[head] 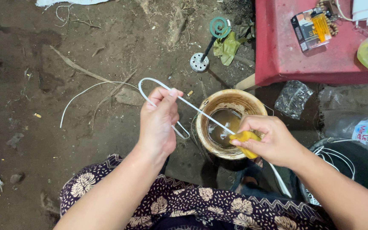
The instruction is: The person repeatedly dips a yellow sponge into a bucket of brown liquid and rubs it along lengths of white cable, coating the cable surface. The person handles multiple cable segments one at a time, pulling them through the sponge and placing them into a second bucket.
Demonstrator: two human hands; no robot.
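White wire (pixel 201 111), judged light, springy and slippery when wet, was pinched near its bend by the left hand (pixel 158 123); the right hand (pixel 269 138) was clamped on a yellow sponge (pixel 245 138) around it.

The white strip (pixel 201 111) vanishes under the yellow sponge (pixel 245 140).

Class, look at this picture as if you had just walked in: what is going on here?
A person sits over a dirt floor. The left hand holds the looped end of a thin white strip, which runs across a stained bucket of murky liquid. The right hand presses a yellow sponge against the strip above the bucket. A red table stands beyond, and a green coil on a stand sits on the ground.
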